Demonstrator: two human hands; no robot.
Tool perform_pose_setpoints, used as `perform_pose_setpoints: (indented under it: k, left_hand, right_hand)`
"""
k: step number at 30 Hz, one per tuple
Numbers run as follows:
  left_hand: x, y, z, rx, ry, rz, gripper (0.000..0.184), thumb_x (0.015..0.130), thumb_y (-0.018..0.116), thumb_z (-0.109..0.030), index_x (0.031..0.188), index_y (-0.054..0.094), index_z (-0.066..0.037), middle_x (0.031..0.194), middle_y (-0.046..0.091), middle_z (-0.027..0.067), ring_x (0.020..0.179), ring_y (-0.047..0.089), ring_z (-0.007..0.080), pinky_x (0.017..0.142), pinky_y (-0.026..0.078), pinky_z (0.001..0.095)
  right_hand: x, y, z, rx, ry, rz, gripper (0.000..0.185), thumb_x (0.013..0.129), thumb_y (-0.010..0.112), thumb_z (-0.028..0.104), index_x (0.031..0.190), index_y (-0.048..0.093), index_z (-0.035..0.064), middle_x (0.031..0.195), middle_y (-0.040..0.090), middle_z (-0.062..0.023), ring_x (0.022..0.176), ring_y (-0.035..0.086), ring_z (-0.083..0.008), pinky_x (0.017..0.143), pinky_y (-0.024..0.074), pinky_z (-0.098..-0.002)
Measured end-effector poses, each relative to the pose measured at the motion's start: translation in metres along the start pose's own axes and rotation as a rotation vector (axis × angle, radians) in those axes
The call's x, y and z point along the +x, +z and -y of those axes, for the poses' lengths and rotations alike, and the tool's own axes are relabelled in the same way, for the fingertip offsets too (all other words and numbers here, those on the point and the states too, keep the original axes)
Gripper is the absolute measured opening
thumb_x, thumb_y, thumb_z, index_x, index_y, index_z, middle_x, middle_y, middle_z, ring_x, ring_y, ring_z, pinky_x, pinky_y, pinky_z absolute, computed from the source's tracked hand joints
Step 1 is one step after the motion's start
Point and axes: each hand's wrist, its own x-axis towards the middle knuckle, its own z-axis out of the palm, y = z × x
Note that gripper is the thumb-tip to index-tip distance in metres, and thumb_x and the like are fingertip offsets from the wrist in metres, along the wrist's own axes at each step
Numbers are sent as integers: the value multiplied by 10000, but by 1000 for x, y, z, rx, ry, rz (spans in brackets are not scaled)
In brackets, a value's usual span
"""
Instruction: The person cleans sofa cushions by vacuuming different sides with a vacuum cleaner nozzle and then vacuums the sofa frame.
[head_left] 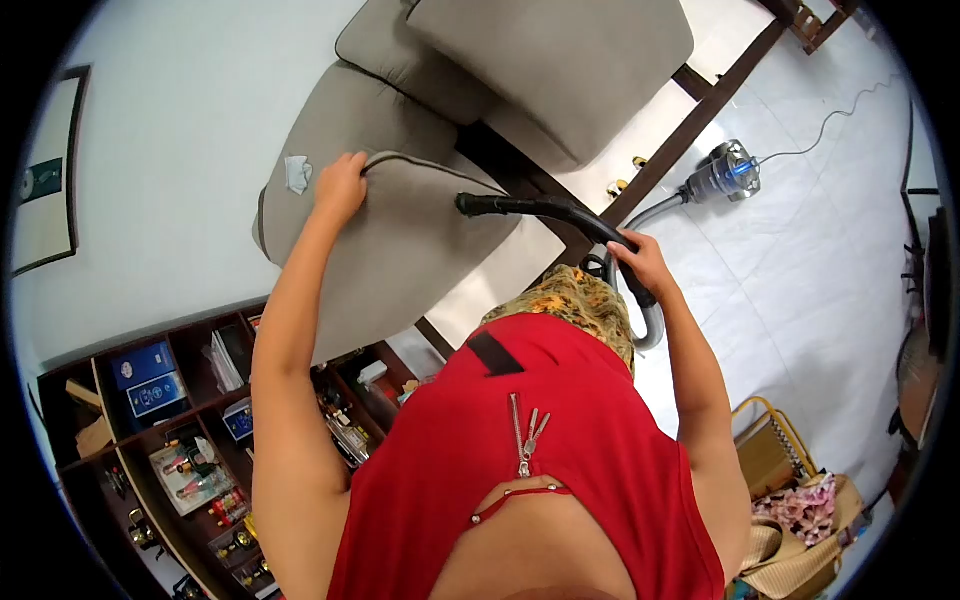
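1. Landmark: a large grey cushion (420, 235) at left of centre, its raised edge a thin, dark, bowed line running rightward from the person's left hand (342, 187).

2. The left hand is at the cushion's upper edge, its fingers curled and grasping that edge. A crumpled pale scrap (298, 174) lies on grey upholstery just beside this hand.

3. The black vacuum wand (550, 207) is in front of the cushion's right part. Its long axis runs crosswise, nearly level from the tip, then bends down and to the right, away from the cushion. The tip points left, toward the cushion's face and the left hand; whether it touches the fabric cannot be told.

4. The person's right hand (641, 262), to the right of the cushion, has its fingers wrapped around the wand below the bend.

5. A grey hose (655, 212) curves from the wand's lower end toward the vacuum canister (728, 175), which is well to the right of the cushion on the pale tiled floor (780, 290).

6. Above and right of the cushion, a second grey cushion (570, 70) leans beside a dark wooden frame (700, 120).

7. Below and left of the cushion is a dark shelf unit (190, 405) filled with small items.
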Motion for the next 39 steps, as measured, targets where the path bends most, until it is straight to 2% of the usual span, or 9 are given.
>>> perform_pose_setpoints:
  k: [4,9,15,18,26,29,33,35,39]
  left_hand:
    - [-47,-22,19,-107,28,-163,235,811,615,-61,1040,561,-70,997,615,177,932,597,416,773,487,501]
    - [-130,-103,66,-97,-134,-366,127,802,569,-5,919,520,-18,912,564,198,852,557,439,733,454,493]
    - [-220,-141,136,-66,-431,-712,138,849,571,-36,977,527,-9,906,544,178,748,538,382,713,481,391]
    - [-262,-110,163,-129,-608,-820,158,855,581,-47,1007,551,-16,952,574,180,744,559,357,725,492,368]
    - [-298,44,187,-129,-841,-850,288,893,560,16,1176,601,-16,1214,630,167,1108,596,385,916,481,402]
    - [-319,22,184,-294,-791,-850,253,795,521,59,1038,559,1,1029,597,199,998,562,424,859,464,438]
    - [-324,49,176,-337,-785,-889,262,797,509,56,1051,544,2,1054,593,220,1028,532,453,848,448,452]
    - [-330,57,176,-489,-939,-783,229,847,503,11,1071,545,-9,1044,612,213,1019,563,422,853,454,433]
    - [-328,60,166,-874,-1053,-954,247,953,515,-226,1105,553,-35,1028,642,173,1003,601,335,869,455,396]
  right_hand:
    - [-26,-24,38,125,-74,-79,302,892,701,252,1027,675,-17,718,601,-3,660,556,-91,617,445,-255]
    - [-34,-39,87,47,-189,-77,317,889,687,267,1054,666,-2,726,619,-12,671,574,-100,638,453,-256]
    - [-34,-34,180,-31,-327,-9,349,874,640,286,1058,663,-9,749,625,-33,690,563,-110,643,425,-255]
    - [-28,-23,212,-80,-442,32,433,850,660,369,1061,663,-9,753,622,-33,703,565,-118,656,424,-262]
    - [-42,45,266,-214,-547,208,513,811,744,368,1105,663,-44,793,635,-35,727,576,-109,668,454,-260]
    - [-51,90,289,-287,-611,266,499,800,755,336,1117,660,-38,768,606,0,669,541,-81,610,428,-231]
    - [-66,154,320,-432,-666,360,420,794,775,237,1105,670,-25,723,612,-37,620,553,-87,587,451,-245]
    - [-77,187,331,-530,-667,355,410,798,800,217,1112,669,-13,729,625,-67,642,577,-101,606,476,-266]
    - [-79,210,342,-657,-811,325,401,804,811,219,1110,672,1,729,628,-80,639,586,-107,608,481,-271]
